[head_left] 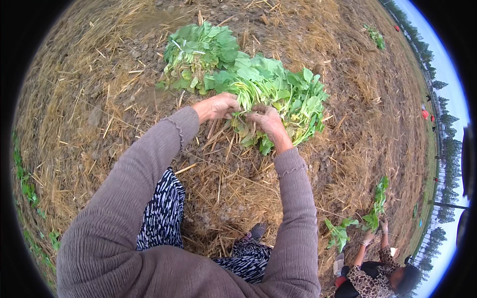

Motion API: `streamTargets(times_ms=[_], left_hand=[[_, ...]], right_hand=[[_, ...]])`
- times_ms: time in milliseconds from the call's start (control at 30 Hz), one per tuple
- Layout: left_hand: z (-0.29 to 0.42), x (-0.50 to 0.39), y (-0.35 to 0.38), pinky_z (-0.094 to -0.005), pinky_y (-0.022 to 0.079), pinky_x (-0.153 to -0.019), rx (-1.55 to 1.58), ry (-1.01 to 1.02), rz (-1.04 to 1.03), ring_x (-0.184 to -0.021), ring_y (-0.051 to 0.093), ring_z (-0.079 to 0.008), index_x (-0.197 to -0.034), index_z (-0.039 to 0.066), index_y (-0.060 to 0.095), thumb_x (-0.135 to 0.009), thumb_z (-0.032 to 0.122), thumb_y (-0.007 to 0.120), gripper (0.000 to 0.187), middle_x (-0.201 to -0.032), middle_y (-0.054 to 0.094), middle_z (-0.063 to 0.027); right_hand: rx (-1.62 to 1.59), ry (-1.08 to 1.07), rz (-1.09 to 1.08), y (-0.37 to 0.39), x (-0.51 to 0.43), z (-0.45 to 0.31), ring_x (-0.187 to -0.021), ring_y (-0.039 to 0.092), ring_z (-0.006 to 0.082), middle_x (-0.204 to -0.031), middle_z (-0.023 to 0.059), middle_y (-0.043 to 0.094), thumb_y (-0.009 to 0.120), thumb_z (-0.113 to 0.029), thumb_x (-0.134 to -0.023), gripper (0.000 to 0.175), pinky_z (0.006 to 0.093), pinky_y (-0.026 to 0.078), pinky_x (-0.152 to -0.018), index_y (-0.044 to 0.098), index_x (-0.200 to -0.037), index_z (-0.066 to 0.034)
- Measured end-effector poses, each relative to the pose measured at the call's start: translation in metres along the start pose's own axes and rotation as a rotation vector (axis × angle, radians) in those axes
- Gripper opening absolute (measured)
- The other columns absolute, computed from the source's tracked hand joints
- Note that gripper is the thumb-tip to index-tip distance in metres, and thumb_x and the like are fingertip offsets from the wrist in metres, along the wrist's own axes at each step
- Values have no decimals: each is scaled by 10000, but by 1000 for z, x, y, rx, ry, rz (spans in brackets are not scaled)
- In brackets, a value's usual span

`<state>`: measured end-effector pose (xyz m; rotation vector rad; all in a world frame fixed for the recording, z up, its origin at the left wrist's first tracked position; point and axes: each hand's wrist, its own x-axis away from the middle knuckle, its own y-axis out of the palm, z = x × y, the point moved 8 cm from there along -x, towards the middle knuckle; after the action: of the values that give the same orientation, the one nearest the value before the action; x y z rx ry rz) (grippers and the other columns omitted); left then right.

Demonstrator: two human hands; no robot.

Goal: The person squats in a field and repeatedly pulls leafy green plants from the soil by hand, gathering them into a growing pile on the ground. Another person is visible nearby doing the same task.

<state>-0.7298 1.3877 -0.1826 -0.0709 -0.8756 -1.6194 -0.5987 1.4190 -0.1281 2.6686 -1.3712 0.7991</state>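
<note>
My left hand (223,106) pinches the stem end of a bunch of leafy green seedlings (257,87). From the other side, the fingers of my right hand (269,121) are closed around the same pale stems. The bunch's broad leaves point away from me, and yellowed leaves and thin roots hang below my fingers. More loose leafy plants (307,108) lie just right of it. Another heap of leafy seedlings (203,48) rests behind and to the left, with thin white strips across its stems. What exactly my fingertips hold at the stem ends is partly hidden.
Dry straw over brown soil (231,186) surrounds my feet. At lower right a crouching co-worker (372,275) holds leafy plants (376,208), with another plant (338,234) beside them. Farther off lie a small green bunch (374,37) and a red object (425,114). Green plants (28,188) edge the left.
</note>
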Motion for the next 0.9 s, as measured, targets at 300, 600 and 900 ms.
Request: streamTargets(times_ms=[300,600,900], left_hand=[[0,5,-9,-236,349,-443,-299,-72,130,-517,460,-91,-936,13,640,-785,133,634,193,-751,590,-25],[16,21,4,-234,402,-465,-294,-80,159,-555,525,-124,-1037,-26,559,-874,427,553,482,-931,649,-123],[135,98,139,-469,291,-1054,643,373,-537,-1298,308,-352,-1399,69,255,-887,575,400,735,-1430,273,-209]], right_hand=[[61,-118,75,-24,-7,-6,-731,598,116,-808,88,657,587,-30,-799,224,218,450,-646,593,-1011,43],[104,-191,-47,-8,-2,-18,-723,595,95,-821,85,667,627,-150,-815,262,249,447,-589,617,-1002,33],[496,-637,303,-31,110,-116,-738,609,294,-977,204,602,616,-135,-792,330,370,488,-670,573,-1060,52]])
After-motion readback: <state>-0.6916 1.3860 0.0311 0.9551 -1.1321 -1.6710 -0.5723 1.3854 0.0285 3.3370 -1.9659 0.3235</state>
